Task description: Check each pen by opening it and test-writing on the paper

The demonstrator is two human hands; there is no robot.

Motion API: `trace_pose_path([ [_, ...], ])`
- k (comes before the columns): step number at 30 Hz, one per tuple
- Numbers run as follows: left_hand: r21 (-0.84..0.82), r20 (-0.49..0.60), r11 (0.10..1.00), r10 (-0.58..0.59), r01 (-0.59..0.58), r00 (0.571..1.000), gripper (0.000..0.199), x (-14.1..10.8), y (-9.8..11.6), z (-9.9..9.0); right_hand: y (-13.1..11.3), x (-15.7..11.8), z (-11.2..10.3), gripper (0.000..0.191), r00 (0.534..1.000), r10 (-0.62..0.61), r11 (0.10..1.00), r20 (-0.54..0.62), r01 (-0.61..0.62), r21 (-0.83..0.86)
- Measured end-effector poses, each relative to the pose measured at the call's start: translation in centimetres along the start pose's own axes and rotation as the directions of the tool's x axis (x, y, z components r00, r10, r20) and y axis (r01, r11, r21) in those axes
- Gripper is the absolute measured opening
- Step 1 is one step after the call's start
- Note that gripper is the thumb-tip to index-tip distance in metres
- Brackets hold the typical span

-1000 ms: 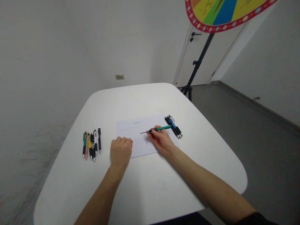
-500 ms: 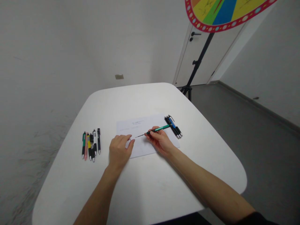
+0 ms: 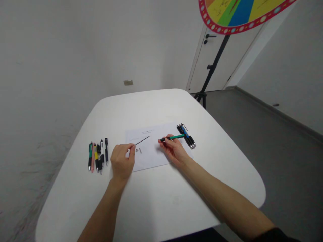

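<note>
A thin dark refill (image 3: 142, 140) is pinched at its near end between the thumb and fingers of my left hand (image 3: 123, 159), over the left part of a white paper (image 3: 153, 158). My right hand (image 3: 175, 151) holds a green pen barrel (image 3: 176, 137) above the paper's right part, its dark end toward the left. Two small parts lie on the paper beside my left fingertips: a tiny metallic piece (image 3: 136, 150) and a short thin one (image 3: 140, 151), probably a spring. Faint writing shows near the paper's top edge.
Several pens (image 3: 96, 158) lie side by side on the left of the white table (image 3: 141, 107). More pens (image 3: 191, 140), black and blue, lie at the paper's right edge. Behind the table stand a colourful wheel (image 3: 237, 16) on a black stand (image 3: 214, 64) and a door.
The refill has come out of the green barrel and is now in my left hand, which has moved left. The small parts on the paper now show more clearly.
</note>
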State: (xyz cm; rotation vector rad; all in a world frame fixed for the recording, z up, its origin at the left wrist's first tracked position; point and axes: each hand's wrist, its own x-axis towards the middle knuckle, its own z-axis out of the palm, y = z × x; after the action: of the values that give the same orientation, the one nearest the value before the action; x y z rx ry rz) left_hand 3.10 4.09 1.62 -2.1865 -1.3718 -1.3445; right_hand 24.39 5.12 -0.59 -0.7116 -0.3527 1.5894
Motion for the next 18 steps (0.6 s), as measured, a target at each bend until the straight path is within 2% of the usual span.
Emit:
trace_pose_path([
  [3, 0.150, 0.015, 0.969, 0.195, -0.195, 0.981, 0.006, 0.2, 0.3, -0.2, 0.0, -0.1, 0.1, 0.031, 1.000, 0.007, 1.000, -0.006, -0.007, 0.004],
  [6, 0.246, 0.148, 0.912, 0.298, -0.327, 0.943, 0.014, 0.1, 1.4, 0.0, 0.0, -0.3, 0.3, 0.032, 1.000, 0.020, 1.000, -0.011, -0.021, -0.011],
  [11, 0.356, 0.363, 0.870, 0.207, -0.341, 0.909, 0.021, -0.7, 3.0, 0.8, 0.0, -0.5, 0.4, 0.037, 1.000, 0.013, 1.000, -0.012, -0.013, -0.016],
  [15, 0.335, 0.493, 0.898, 0.092, -0.286, 0.865, 0.016, -1.5, 3.4, 1.5, 0.1, -0.4, 0.4, 0.035, 1.000, 0.011, 1.000, 0.000, -0.011, -0.029],
  [18, 0.309, 0.542, 0.922, 0.031, -0.234, 0.840, 0.017, -1.8, 3.5, 1.8, 0.1, -0.4, 0.5, 0.032, 1.000, 0.010, 0.999, -0.002, -0.010, -0.037],
])
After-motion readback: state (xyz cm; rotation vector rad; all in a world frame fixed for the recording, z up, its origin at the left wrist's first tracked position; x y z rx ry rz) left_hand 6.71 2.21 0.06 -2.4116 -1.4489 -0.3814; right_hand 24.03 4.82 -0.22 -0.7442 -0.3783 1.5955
